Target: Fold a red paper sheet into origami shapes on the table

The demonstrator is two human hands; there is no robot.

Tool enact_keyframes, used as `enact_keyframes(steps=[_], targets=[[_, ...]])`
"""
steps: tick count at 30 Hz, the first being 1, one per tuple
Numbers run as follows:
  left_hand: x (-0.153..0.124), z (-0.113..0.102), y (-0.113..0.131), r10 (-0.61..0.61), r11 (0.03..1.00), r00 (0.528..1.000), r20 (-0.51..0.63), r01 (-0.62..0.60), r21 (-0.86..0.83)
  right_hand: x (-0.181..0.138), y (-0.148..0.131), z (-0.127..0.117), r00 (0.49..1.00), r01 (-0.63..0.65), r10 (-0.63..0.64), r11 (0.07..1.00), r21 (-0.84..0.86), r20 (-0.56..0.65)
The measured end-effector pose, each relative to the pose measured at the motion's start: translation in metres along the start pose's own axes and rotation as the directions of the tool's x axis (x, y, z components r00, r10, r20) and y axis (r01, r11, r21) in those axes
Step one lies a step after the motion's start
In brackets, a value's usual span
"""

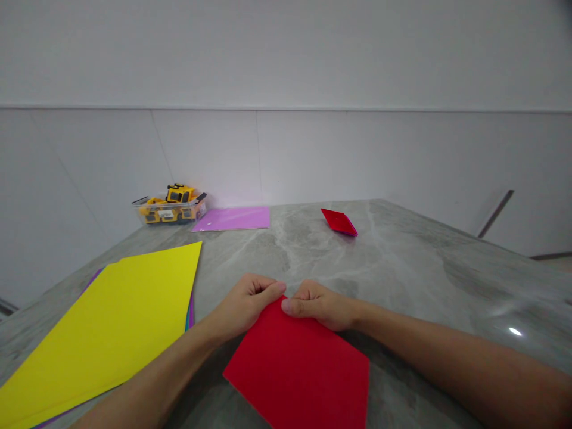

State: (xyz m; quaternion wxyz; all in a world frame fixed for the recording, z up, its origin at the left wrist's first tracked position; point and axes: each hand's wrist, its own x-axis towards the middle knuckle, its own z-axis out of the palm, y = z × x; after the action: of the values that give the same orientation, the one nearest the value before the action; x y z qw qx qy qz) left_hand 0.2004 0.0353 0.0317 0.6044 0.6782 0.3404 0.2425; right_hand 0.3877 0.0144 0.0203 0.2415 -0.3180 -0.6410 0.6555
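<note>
A red sheet of paper is held up between my two hands, close to me and above the table. Its far corner is pinched by my left hand, thumb on top and fingers curled underneath. Just beside it, my right hand grips the same edge, also with the thumb on top. The two thumbs almost meet at that corner. The sheet's near part runs out of the bottom of the view, and whether it is folded there I cannot tell.
On the left lies a stack of large coloured sheets, yellow paper uppermost. Against the wall stand a clear plastic box of yellow toy vehicles and a pack of lilac paper. A folded red paper piece rests farther back on the grey marbled table.
</note>
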Motion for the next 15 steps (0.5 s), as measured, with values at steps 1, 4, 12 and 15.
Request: enact_keyframes(steps=[1,4,12,15], targets=[[0.0005,0.0000,-0.0004,-0.002,1.000,1.000,0.011,0.002,0.014,0.0004,0.0009,-0.0004,1.000,0.001,-0.001,1.000,-0.021,0.002],[0.0014,0.0006,-0.0013,-0.028,0.999,0.997,0.068,0.026,0.028,0.0012,0.0047,-0.0021,1.000,0.007,-0.006,0.996,-0.085,0.014],[0.0001,-0.0014,0.0017,-0.061,0.995,0.991,0.122,0.051,0.085,0.0009,0.0066,-0.0036,0.999,0.004,0.004,0.987,-0.158,0.051],[0.0013,-0.0024,0.0008,-0.063,0.991,0.994,0.087,0.052,0.123,0.0024,0.0054,-0.0011,1.000,-0.004,0.007,0.990,-0.140,0.018]])
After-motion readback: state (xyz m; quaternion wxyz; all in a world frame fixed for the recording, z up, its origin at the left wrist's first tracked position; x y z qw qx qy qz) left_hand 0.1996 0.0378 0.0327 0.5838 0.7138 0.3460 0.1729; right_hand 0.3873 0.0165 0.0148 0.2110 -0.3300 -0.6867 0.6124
